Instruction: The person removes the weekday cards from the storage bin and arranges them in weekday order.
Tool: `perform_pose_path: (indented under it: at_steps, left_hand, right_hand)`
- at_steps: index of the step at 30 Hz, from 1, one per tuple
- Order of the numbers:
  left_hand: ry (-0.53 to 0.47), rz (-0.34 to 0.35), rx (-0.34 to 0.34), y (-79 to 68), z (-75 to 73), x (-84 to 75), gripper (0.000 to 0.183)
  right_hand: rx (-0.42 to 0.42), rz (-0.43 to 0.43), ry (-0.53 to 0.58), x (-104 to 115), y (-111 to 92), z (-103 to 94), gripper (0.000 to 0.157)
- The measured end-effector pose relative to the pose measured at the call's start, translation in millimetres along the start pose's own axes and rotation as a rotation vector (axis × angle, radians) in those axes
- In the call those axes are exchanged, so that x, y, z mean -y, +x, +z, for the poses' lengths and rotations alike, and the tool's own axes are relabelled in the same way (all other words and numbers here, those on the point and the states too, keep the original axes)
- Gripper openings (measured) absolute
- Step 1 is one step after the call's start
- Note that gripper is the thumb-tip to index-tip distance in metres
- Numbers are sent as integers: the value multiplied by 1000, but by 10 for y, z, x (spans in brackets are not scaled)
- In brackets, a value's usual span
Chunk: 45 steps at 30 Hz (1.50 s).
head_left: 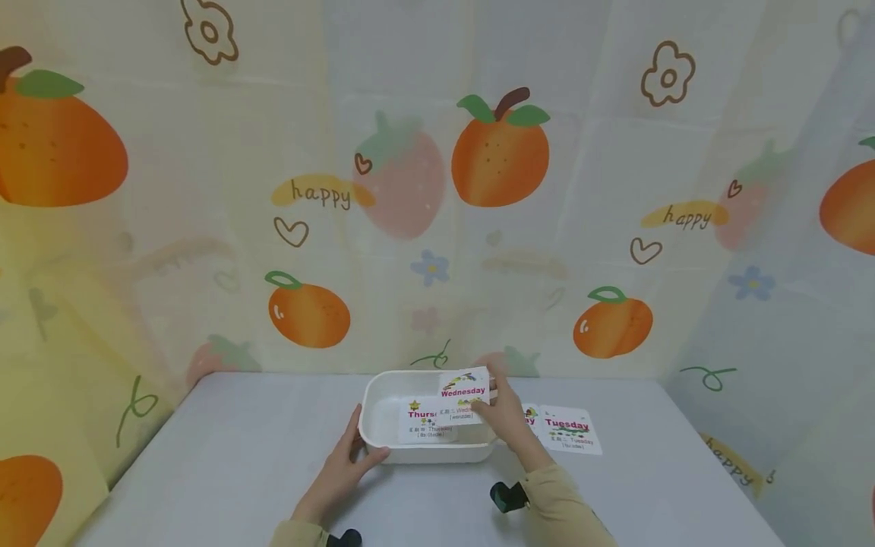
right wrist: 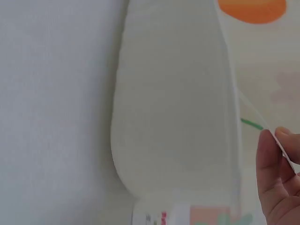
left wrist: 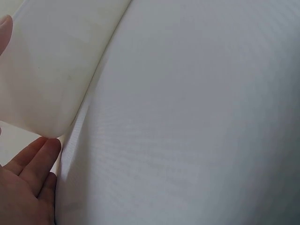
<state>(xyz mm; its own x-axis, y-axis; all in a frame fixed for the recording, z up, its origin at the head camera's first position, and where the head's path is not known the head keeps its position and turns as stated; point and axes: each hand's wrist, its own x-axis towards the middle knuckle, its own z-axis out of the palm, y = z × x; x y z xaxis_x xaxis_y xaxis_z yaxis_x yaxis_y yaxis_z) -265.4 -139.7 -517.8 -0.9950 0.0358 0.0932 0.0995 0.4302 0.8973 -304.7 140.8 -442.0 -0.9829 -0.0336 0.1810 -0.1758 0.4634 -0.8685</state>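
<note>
A white plastic tray (head_left: 437, 454) with rounded corners sits on the table. My left hand (head_left: 347, 458) holds its near left corner, thumb on the front and fingers along the left side. In the left wrist view, fingertips (left wrist: 52, 143) touch the tray's corner (left wrist: 51, 70). My right hand (head_left: 506, 414) pinches a "Wednesday" flashcard (head_left: 463, 389) by its right edge, above the tray's right part. Edge-on, that card (right wrist: 282, 149) shows between thumb and fingers in the right wrist view. Inside the tray lies a "Thursday" flashcard (head_left: 420, 431), partly hidden behind the Wednesday card.
Right of the tray, a "Tuesday" flashcard (head_left: 571, 431) lies on the white tabletop (head_left: 239, 456). Another card (head_left: 531, 416) beside it is mostly hidden by my right hand and wrist. A fruit-printed curtain (head_left: 437, 304) hangs behind the table's far edge.
</note>
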Motion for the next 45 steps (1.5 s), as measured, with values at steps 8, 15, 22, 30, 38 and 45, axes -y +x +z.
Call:
perform_pose_path:
  at_steps: [8,15,22,30,38,45]
  left_hand:
    - [16,-11,5,-1,-11,-9,98]
    - [12,-1,-4,5,-16,-12,97]
    - [9,-23,3,9,8,-15,98]
    - [13,-44,5,21,12,-11,99]
    - [-1,-31,-6,9,16,-5,98]
    - [-2,-17,-12,-5,12,-20,97]
  right_hand:
    - [-103,104,139,-169,-167,-578,73]
    - [-160,191,106,-415,-345,-1089,71]
    - [-225,289,53,-820,-545,-1498,67]
    - [-341,424,58,-1281,-634,-1771,66]
    - [-398,523,97,-1444,-595,-1852,63]
    - [-354,556,106,-1517,-542,-1955,63]
